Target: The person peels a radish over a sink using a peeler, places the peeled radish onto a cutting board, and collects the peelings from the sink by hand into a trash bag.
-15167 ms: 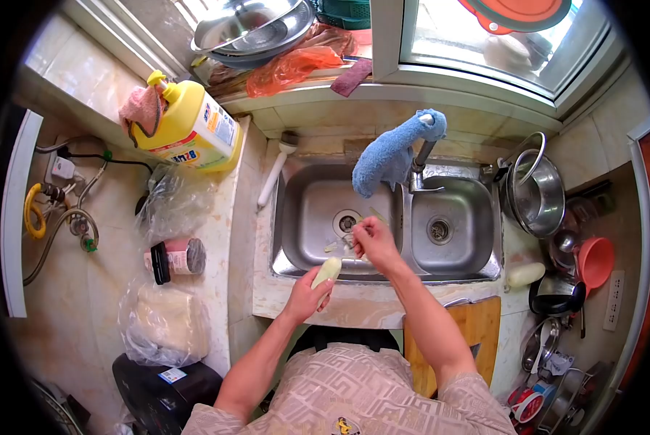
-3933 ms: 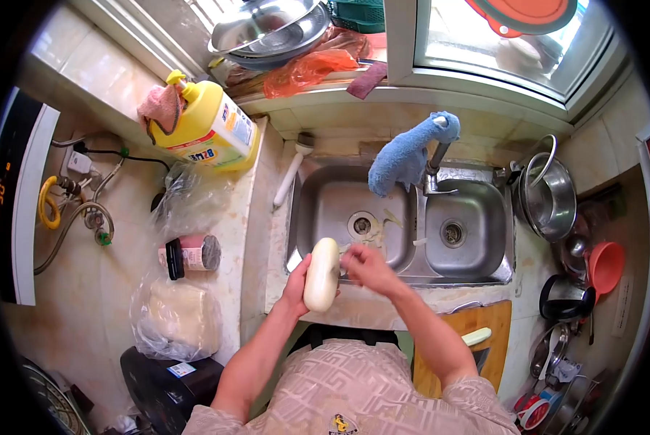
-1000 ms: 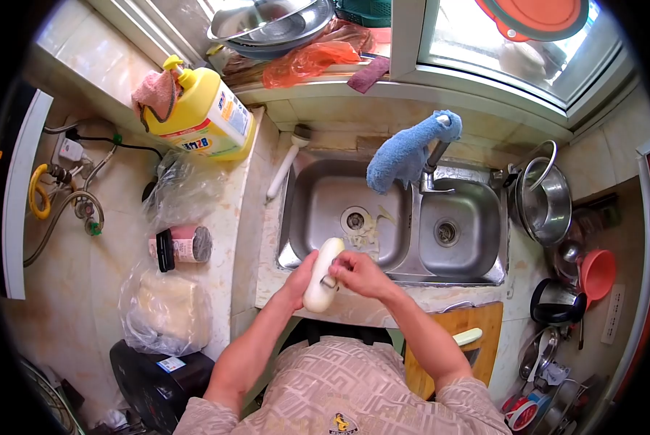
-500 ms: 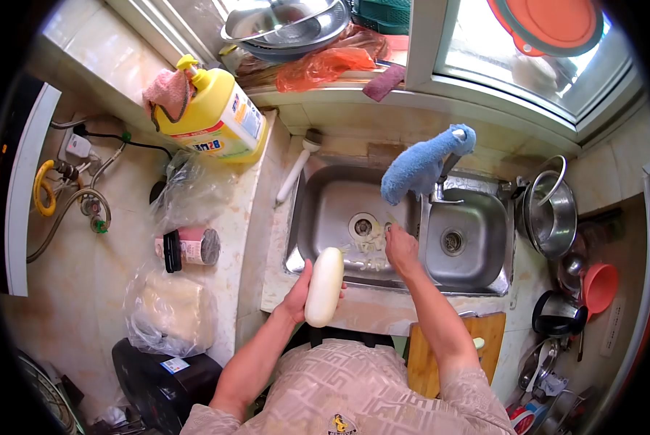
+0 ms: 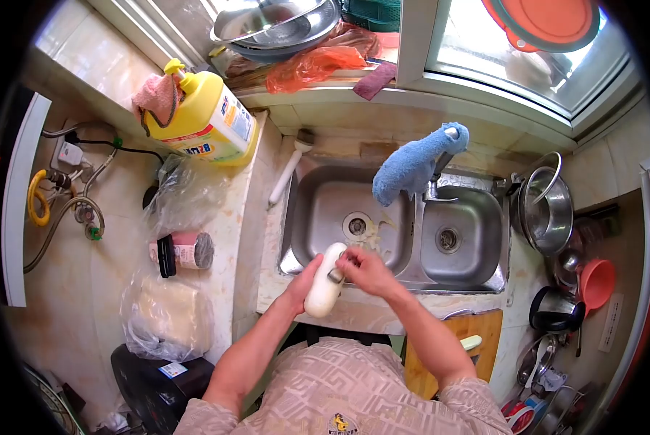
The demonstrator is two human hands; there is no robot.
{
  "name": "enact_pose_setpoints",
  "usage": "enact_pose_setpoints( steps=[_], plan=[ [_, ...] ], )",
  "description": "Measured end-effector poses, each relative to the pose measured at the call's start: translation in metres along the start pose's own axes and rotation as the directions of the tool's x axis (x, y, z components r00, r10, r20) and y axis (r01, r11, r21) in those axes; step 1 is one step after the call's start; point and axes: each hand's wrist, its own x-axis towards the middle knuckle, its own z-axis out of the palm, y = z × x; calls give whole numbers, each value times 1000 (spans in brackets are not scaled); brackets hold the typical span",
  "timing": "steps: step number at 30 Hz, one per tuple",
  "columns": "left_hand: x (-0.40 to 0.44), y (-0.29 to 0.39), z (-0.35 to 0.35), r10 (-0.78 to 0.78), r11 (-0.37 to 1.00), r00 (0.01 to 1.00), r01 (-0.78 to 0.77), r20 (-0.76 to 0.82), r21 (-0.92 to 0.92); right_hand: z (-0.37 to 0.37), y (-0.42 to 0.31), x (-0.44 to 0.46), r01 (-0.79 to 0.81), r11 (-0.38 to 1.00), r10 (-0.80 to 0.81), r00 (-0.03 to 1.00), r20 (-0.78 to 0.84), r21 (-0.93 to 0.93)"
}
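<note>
My left hand (image 5: 301, 288) is wrapped round a long white radish (image 5: 323, 296), holding it at a tilt over the sink's front edge. My right hand (image 5: 371, 272) is closed on a peeler, whose metal head (image 5: 335, 275) lies against the radish's right side. The fingers cover most of its handle. Pale peelings (image 5: 372, 235) are scattered in the left basin (image 5: 318, 196) near the drain.
A blue cloth (image 5: 412, 165) hangs over the faucet between the two basins. At the right front, a wooden cutting board (image 5: 489, 333) bears a pale green piece (image 5: 471, 342). On the left stand a yellow pump bottle (image 5: 209, 119) and a bagged block (image 5: 167, 315).
My right hand has come from over the basin back to the radish, bringing the peeler against it. The radish has dipped slightly. The whole view has shifted a little.
</note>
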Motion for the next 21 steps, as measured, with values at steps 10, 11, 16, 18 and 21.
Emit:
enact_pose_setpoints(
  steps=[10, 11, 16, 18, 21],
  plan=[
    [-4, 11, 3, 20, 989, 995, -5, 97, -148, 19, -46, -23, 69, 989, -47, 985, 167, -130],
    [-7, 11, 5, 25, 987, 997, -14, 67, -161, 17, -48, -22, 72, 989, -50, 985, 168, -131],
    [-4, 4, 1, 41, 983, 997, -29, 61, -182, 13, -26, -17, 78, 992, -60, 982, 177, -97],
    [-8, 6, 3, 41, 989, 997, -30, 72, -145, 16, -17, -15, 48, 998, -42, 985, 170, -32],
    [-3, 4, -6, 57, 991, 995, -45, 84, -130, 15, -24, -13, -25, 999, 17, 982, 189, 41]
  ],
)
